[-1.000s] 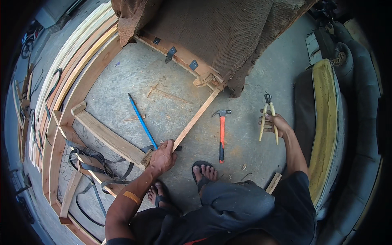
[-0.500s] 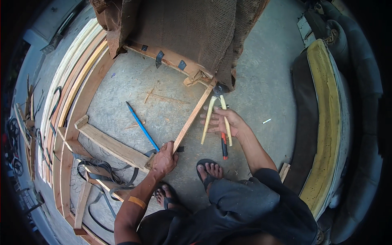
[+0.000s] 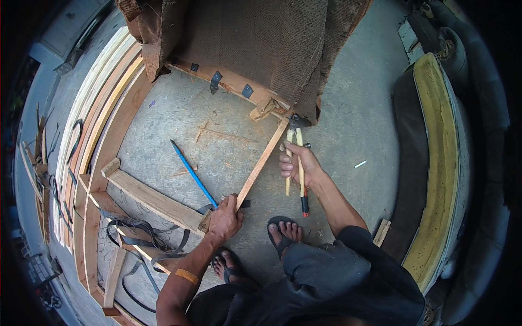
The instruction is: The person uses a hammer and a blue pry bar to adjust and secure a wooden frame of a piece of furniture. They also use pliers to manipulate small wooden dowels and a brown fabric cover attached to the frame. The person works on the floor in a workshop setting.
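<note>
Right hand [image 3: 305, 164] wraps round the pincers [image 3: 301, 175], head just beside the wooden strip [image 3: 263, 160] at its far end: stiff tool, probably weighty, best held low. Left hand [image 3: 224, 221] grips the strip's near end!

a dark short sleeve [image 3: 352, 236], dark grey legwear [image 3: 326, 267], black flip-flops [image 3: 283, 244], an orange-tan strip [image 3: 186, 276] on the left forearm [image 3: 200, 254]

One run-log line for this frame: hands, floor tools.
left hand: closed over near end of wooden strip | right hand: gripping pincers, head by strip's far end | hammer: on floor, partly hidden
</note>
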